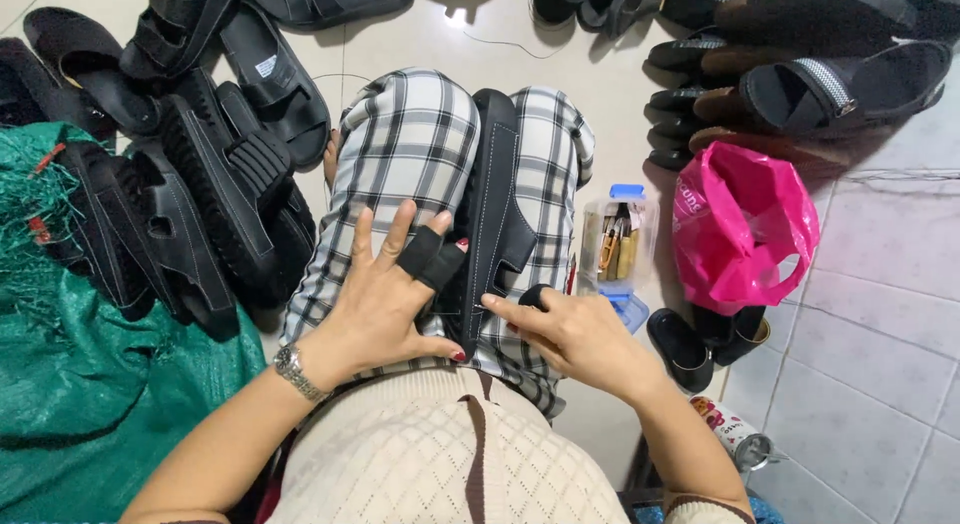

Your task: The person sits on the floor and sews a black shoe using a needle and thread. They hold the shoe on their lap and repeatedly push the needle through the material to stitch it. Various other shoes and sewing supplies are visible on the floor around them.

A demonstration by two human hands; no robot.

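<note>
Resting between the checked-trousered knees, a black stitched strap sandal (492, 209) lies sole-side up on the lap. The left hand (385, 299), fingers spread and two wearing black sleeves, presses flat just left of the sandal; the right hand (570, 329) pinches its near edge. Left of the sandal, a heap of black sandals (200, 194) looks unfinished; I'd judge work mid-way.

Black sandal (493, 209) edgewise between knees
</note>
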